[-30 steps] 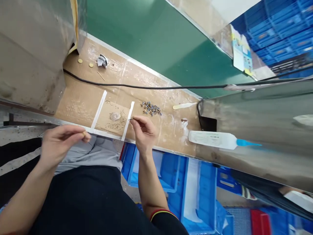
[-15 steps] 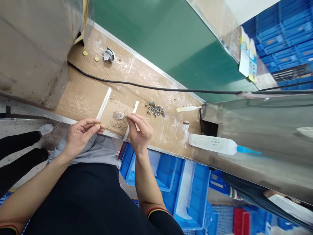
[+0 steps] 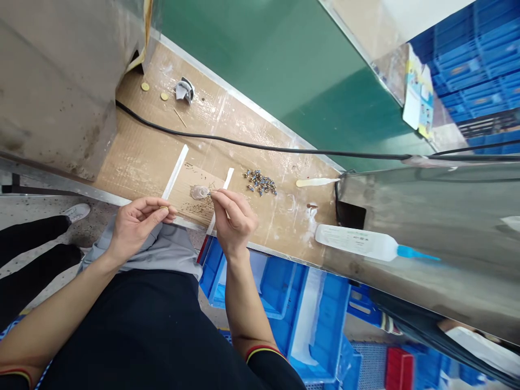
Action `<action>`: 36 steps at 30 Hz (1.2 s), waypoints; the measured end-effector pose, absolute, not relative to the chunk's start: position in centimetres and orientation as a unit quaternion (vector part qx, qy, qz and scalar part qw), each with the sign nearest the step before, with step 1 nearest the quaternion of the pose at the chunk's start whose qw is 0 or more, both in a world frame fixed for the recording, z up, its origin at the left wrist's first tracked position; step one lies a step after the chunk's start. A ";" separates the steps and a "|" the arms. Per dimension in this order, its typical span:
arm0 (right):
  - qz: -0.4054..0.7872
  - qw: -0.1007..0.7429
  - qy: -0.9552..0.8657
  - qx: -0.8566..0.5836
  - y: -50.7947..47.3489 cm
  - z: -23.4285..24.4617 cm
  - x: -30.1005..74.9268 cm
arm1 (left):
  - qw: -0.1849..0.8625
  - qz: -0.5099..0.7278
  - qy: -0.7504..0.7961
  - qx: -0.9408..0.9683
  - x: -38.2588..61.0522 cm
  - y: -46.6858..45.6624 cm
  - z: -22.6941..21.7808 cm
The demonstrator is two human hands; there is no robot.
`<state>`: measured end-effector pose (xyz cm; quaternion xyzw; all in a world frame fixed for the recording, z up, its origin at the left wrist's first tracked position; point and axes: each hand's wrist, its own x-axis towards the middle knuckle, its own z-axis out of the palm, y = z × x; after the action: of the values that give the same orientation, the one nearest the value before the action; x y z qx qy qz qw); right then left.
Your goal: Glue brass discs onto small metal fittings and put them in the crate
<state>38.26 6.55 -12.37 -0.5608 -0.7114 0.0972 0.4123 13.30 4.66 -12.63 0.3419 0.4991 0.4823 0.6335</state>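
My left hand [image 3: 138, 227] pinches a small gold piece [image 3: 163, 208] between thumb and fingers, just over the near edge of the cardboard-covered bench [image 3: 134, 157]. My right hand [image 3: 234, 222] holds a thin metal pin [image 3: 213, 191], its tip at the edge of a small clear round dish [image 3: 200, 192]. Dark specks lie scattered around that dish, between two white strips [image 3: 175, 172]. Further along sits a heap of small metal parts [image 3: 260, 182]. Two gold discs [image 3: 145, 86] and a crumpled grey scrap [image 3: 184, 91] lie at the far end.
A black cable [image 3: 244, 144] crosses the bench. A wooden spatula [image 3: 314, 182] lies near a metal hood [image 3: 426, 227], and a squeeze bottle with a blue nozzle [image 3: 357, 243] rests on it. A green panel [image 3: 276, 70] backs the bench. Blue crates [image 3: 320, 319] stand below.
My left hand has moved up and right, nearer the bench edge. The right hand's pin has shifted left to the dish. The whole view has shifted slightly.
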 end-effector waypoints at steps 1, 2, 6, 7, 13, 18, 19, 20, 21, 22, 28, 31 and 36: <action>0.097 0.414 -0.712 -0.559 6.6 -12.4 38.2 | 0.634 0.482 0.499 0.342 13.3 4.6 -12.6; 0.093 0.415 -0.713 -0.558 6.6 -12.3 38.2 | 0.635 0.481 0.499 0.342 13.3 4.6 -12.6; 0.066 0.406 -0.718 -0.562 6.7 -12.1 37.9 | 0.638 0.479 0.495 0.345 13.2 4.6 -12.6; 0.064 0.406 -0.718 -0.561 6.7 -12.0 37.9 | 0.638 0.481 0.493 0.345 13.2 4.6 -12.6; 0.077 0.425 -0.715 -0.550 6.6 -12.2 37.9 | 0.639 0.485 0.487 0.345 13.2 4.6 -12.7; 0.082 0.418 -0.698 -0.575 6.6 -12.0 38.0 | 0.638 0.484 0.490 0.345 13.2 4.6 -12.7; 0.082 0.423 -0.693 -0.578 6.6 -11.9 37.9 | 0.638 0.484 0.490 0.345 13.2 4.6 -12.7; 0.082 0.429 -0.689 -0.578 6.7 -11.8 37.9 | 0.638 0.484 0.490 0.344 13.2 4.6 -12.7; 0.084 0.436 -0.686 -0.577 6.8 -11.7 37.8 | 0.638 0.486 0.489 0.343 13.2 4.6 -12.7; 0.087 0.442 -0.684 -0.574 6.9 -11.6 37.8 | 0.639 0.487 0.487 0.343 13.2 4.6 -12.7; 0.112 0.442 -0.690 -0.562 7.2 -11.7 37.9 | 0.649 0.484 0.478 0.341 13.0 4.6 -12.5; 0.116 0.443 -0.689 -0.561 7.1 -11.7 38.0 | 0.652 0.482 0.477 0.339 13.0 4.6 -12.5; 0.123 0.445 -0.692 -0.555 7.0 -11.7 37.9 | 0.654 0.482 0.476 0.337 13.1 4.6 -12.5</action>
<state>37.92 7.02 -11.69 -0.5549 -0.6919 0.1233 0.4452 13.08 4.56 -12.48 0.3373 0.4763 0.4817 0.6537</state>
